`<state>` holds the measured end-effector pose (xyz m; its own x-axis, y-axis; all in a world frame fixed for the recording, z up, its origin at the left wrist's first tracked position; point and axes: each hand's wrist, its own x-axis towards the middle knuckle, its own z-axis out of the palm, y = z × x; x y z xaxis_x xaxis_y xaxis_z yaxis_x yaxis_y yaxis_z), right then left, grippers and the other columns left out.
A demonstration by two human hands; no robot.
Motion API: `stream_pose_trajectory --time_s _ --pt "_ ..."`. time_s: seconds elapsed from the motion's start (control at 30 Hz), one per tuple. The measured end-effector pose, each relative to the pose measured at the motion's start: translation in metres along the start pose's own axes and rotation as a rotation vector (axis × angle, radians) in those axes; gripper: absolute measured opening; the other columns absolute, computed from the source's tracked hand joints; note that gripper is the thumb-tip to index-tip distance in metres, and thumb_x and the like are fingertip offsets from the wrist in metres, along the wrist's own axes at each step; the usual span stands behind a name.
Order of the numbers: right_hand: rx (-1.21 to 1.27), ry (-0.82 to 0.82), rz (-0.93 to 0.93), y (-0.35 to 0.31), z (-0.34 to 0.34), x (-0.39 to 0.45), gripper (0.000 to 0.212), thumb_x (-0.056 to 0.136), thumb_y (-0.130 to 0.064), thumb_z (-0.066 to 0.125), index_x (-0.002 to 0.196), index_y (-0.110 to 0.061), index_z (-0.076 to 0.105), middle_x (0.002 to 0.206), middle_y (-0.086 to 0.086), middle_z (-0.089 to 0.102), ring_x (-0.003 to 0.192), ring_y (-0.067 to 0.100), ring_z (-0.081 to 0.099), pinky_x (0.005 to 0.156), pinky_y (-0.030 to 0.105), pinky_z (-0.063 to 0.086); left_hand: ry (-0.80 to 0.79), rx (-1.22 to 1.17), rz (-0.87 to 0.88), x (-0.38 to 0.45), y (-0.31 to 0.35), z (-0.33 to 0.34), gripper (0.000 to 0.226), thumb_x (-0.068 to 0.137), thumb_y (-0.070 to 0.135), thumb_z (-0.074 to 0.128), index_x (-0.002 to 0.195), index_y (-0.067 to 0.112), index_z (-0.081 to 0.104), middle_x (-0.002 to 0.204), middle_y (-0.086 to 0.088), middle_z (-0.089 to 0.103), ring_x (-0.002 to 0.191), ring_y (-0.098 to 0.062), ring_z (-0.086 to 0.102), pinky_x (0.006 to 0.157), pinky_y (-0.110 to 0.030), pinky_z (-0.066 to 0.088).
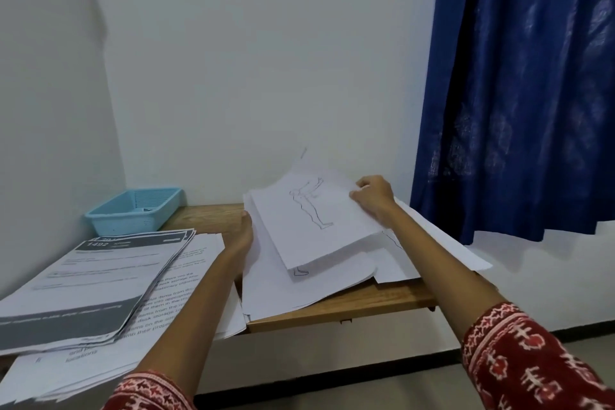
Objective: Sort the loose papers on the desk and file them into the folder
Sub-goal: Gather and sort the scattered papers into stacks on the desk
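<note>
Printed stack (pixel 96 280) set aside, nearest. Right hand (pixel 372 195) pinches drawing sheets (pixel 316 226), lifted off the tabletop (pixel 349 304); left hand (pixel 244 230), fingers straight, squares their edge, likely grouping drawings.

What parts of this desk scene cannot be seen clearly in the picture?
All in the head view:
- Folder: none visible, perhaps under papers or outside the frame.
- Grey-headed printed sheets: small text too blurred; bottom-left pile cut off by the frame edge.
- Left hand: fingers hidden behind the white sheets with line drawings.
- Lower drawing: covered by the lifted sheets in the right hand.
- Light blue plastic basket: contents too small.
</note>
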<state>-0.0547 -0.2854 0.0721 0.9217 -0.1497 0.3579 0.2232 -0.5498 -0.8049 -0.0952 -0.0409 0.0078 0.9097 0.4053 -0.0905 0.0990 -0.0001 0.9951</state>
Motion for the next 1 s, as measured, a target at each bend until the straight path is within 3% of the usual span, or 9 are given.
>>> stream_pose_trajectory --time_s 0.1,0.17,0.3,0.37,0.47,0.67,0.8,0.93,1.0 --pt "-0.013 -0.087 0.007 0.016 0.001 0.003 0.017 0.084 -0.026 0.067 0.092 -0.012 0.066 0.103 0.005 0.065 0.091 0.023 0.061 0.078 0.033 0.048 -0.135 -0.002 0.015 0.000 -0.003 -0.001 0.066 0.090 0.043 0.054 0.141 0.004 0.035 0.143 -0.012 0.040 0.130 -0.030 0.040 0.111 -0.044 0.030" --pt "-0.095 -0.024 0.052 0.027 -0.011 0.011 0.026 0.085 -0.029 0.067 0.105 -0.013 0.062 0.116 0.005 0.062 0.103 0.025 0.059 0.087 0.036 0.046 -0.148 0.113 0.012 0.000 -0.005 -0.002 0.049 0.085 0.016 0.067 0.125 -0.003 0.046 0.123 -0.015 0.056 0.113 -0.034 0.055 0.101 -0.046 0.043" --pt "-0.523 0.102 0.380 0.063 -0.043 0.011 0.057 0.085 -0.039 0.065 0.130 -0.013 0.044 0.129 0.012 0.051 0.118 0.032 0.046 0.100 0.043 0.038 -0.064 0.249 0.005 0.001 -0.009 -0.001 0.034 0.087 0.002 0.061 0.118 -0.006 0.049 0.121 -0.017 0.053 0.113 -0.033 0.052 0.092 -0.034 0.042" --pt "-0.555 0.090 0.509 0.086 -0.055 0.004 0.062 0.079 -0.048 0.069 0.126 -0.013 0.045 0.126 0.013 0.053 0.117 0.034 0.048 0.101 0.047 0.036 -0.066 0.251 -0.008 -0.002 -0.007 0.002 0.020 0.089 -0.003 0.056 0.108 -0.007 0.051 0.109 -0.015 0.053 0.106 -0.029 0.052 0.082 -0.030 0.040" --pt "-0.429 0.115 0.530 0.107 -0.066 0.001 0.050 0.076 -0.042 0.074 0.108 -0.010 0.052 0.116 0.013 0.059 0.110 0.035 0.053 0.097 0.045 0.040 -0.070 0.228 -0.033 -0.007 -0.002 0.004 0.032 0.089 -0.009 0.051 0.120 -0.009 0.045 0.086 -0.008 0.048 0.097 -0.024 0.050 0.072 -0.024 0.041" --pt "-0.455 0.375 0.399 0.096 -0.078 0.002 0.015 0.087 0.002 0.057 0.102 0.002 0.059 0.106 0.020 0.062 0.097 0.035 0.060 0.075 0.036 0.044 -0.069 0.233 -0.025 -0.006 0.003 0.002 0.033 0.089 -0.009 0.048 0.122 -0.006 0.044 0.097 -0.009 0.048 0.099 -0.025 0.048 0.079 -0.029 0.036" --pt "-0.599 0.440 0.291 0.082 -0.085 0.003 0.018 0.091 0.007 0.047 0.103 0.005 0.061 0.107 0.023 0.062 0.098 0.036 0.060 0.077 0.038 0.044 -0.079 0.179 -0.045 -0.010 0.005 0.000 0.011 0.090 -0.010 0.045 0.085 -0.001 0.045 0.084 -0.006 0.045 0.088 -0.022 0.047 0.079 -0.027 0.034" --pt "-0.562 0.608 -0.002 0.043 -0.089 0.011 0.024 0.091 0.009 0.042 0.097 -0.001 0.063 0.097 0.024 0.065 0.083 0.036 0.060 0.067 0.037 0.042 -0.097 0.097 -0.001 -0.011 0.007 -0.002 0.020 0.089 -0.013 0.045 0.103 0.000 0.042 0.088 -0.010 0.046 0.086 -0.024 0.047 0.081 -0.030 0.038" --pt "-0.423 0.682 -0.160 0.011 -0.090 0.012 0.026 0.095 0.002 0.039 0.102 -0.003 0.063 0.093 0.023 0.064 0.080 0.037 0.059 0.064 0.037 0.039 -0.099 0.118 -0.011 -0.006 0.006 -0.004 0.012 0.088 -0.011 0.047 0.095 -0.001 0.048 0.093 -0.011 0.048 0.091 -0.025 0.048 0.081 -0.032 0.040"
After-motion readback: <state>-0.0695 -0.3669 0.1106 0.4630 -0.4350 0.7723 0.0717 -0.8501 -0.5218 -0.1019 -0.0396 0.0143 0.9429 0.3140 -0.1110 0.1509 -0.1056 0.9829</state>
